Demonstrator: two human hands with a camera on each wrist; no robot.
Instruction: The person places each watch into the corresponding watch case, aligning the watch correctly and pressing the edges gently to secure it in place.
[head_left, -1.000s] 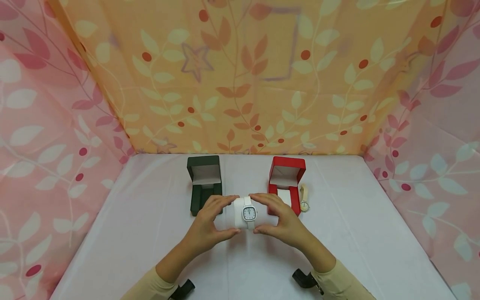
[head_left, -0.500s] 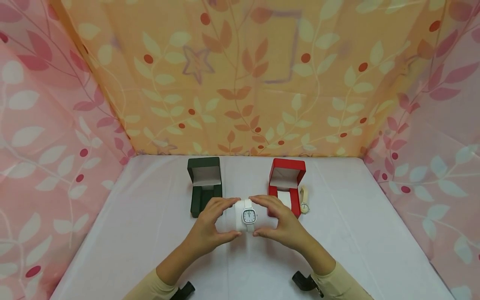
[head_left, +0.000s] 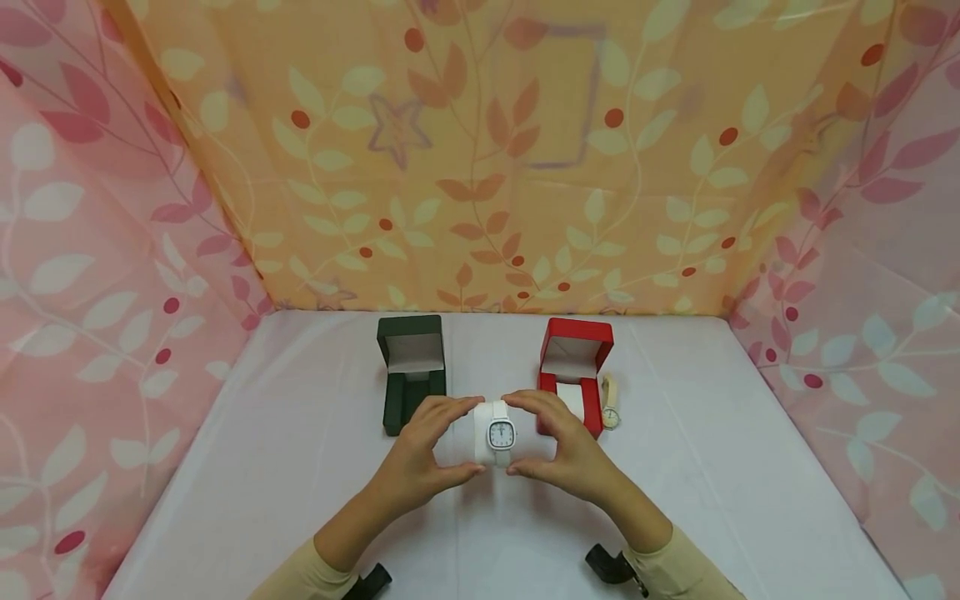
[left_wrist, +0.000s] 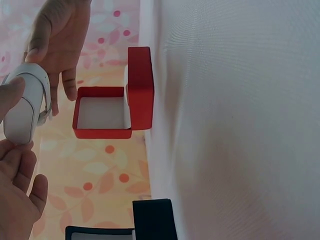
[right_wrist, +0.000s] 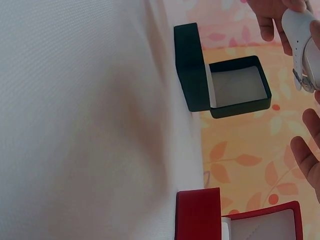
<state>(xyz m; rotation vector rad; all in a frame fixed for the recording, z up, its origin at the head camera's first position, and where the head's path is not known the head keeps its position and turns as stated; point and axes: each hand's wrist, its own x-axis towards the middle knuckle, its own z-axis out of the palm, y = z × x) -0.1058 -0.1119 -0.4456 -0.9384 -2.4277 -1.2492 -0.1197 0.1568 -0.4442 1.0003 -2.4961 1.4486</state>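
A white wristwatch [head_left: 501,433] with a squarish dial is strapped round a white cushion [head_left: 481,435]. My left hand [head_left: 423,446] and right hand [head_left: 566,442] hold it from either side above the table, each with fingertips at the top and thumb at the bottom. Its dial faces up toward the head camera. The strap's buckle [right_wrist: 302,81] shows in the right wrist view, on the underside. In the left wrist view the cushion's smooth end [left_wrist: 20,120] sits between the left thumb and fingers.
Behind the left hand stands an open dark green watch box [head_left: 411,343]. An open red watch box [head_left: 576,337] stands behind the right hand, with a white cushion [head_left: 572,398] inside. A cream-strapped watch [head_left: 611,404] lies against its right side. Floral cloth [head_left: 480,208] walls the white table [head_left: 675,433].
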